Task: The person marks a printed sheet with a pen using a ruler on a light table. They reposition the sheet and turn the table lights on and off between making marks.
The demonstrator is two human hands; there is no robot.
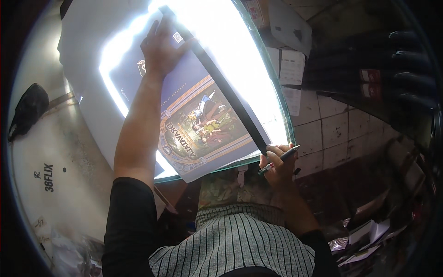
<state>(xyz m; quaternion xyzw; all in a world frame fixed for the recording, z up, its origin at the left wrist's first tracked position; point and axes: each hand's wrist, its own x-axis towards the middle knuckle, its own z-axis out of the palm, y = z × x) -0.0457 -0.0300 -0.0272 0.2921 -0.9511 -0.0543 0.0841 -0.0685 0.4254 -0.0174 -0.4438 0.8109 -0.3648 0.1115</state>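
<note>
A colourfully illustrated purple sheet [187, 105] lies slanted. Along its right side runs a long black straightedge [224, 87], a dark pen [288, 152] tilted beside the lower end.

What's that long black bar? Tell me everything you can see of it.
The bar is long, narrow, straight and black, with a dull surface; whether it is metal or plastic, I can't tell. It lies slanting from upper left to lower right, along the right side of the printed sheet on the brightly lit table. The left hand covers part of its upper end, and the fingers of the right hand, which also holds a pen, are at its lower end.
</note>
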